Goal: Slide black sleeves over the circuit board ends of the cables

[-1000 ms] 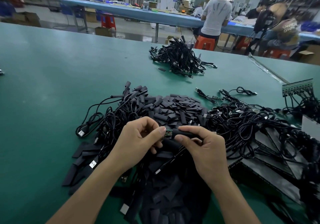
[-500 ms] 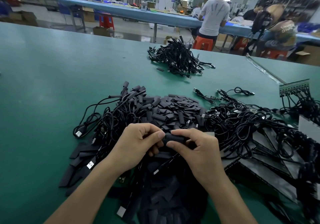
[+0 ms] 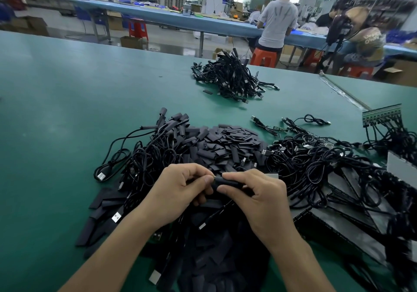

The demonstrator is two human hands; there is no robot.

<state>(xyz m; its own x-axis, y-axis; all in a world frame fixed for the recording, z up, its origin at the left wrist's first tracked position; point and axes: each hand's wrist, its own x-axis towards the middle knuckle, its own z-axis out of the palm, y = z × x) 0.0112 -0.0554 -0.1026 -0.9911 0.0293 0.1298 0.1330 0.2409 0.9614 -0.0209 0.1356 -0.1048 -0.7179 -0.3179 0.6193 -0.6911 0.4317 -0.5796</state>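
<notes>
Over the green table, my right hand (image 3: 257, 199) pinches a black sleeve (image 3: 226, 182) between thumb and fingers. My left hand (image 3: 180, 192) pinches the sleeve's left end, thumb tip against it. The cable's circuit board end is hidden inside the sleeve. Its black cable (image 3: 214, 216) hangs down under my hands to a USB plug (image 3: 202, 225). Behind my hands lies a heap of loose flat black sleeves (image 3: 225, 142). More sleeves (image 3: 216, 257) are piled between my forearms.
Tangled black cables (image 3: 316, 163) spread to the right, others (image 3: 140, 156) to the left. A separate cable pile (image 3: 232, 79) lies farther back. A green circuit board strip (image 3: 381, 114) stands at the right edge. Dark flat panels (image 3: 352, 208) lie at the right. People work at a far bench.
The green circuit board tip seen between my thumbs a second ago is now covered by the sleeve. My hands have closed together and stayed in place.
</notes>
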